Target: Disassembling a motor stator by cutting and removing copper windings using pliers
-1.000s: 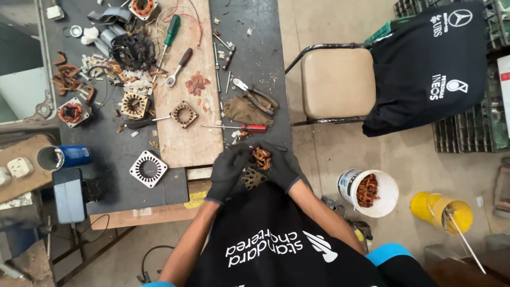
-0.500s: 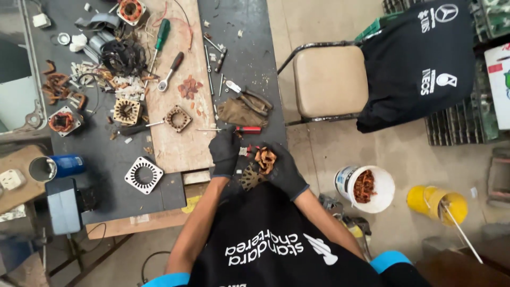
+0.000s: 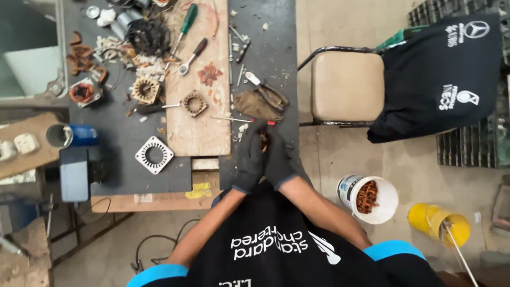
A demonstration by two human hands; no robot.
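Both hands wear matt black knit-cloth gloves, the left hand (image 3: 249, 157) and right hand (image 3: 278, 159) closed together around a small rust-brown coil of dull copper wire (image 3: 263, 139). The dark workbench top (image 3: 119, 141) looks rough and dusty, with a pale bare wooden board (image 3: 204, 114) on it. Nearby lie a flat ring-shaped grey metal lamination (image 3: 154, 154) and a glossy white plastic bucket (image 3: 368, 199).

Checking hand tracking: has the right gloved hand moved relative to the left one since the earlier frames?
Yes. The right hand has closed in against the left hand; both now clasp the copper-wound piece near the workbench edge, where earlier a gap showed the piece between them.
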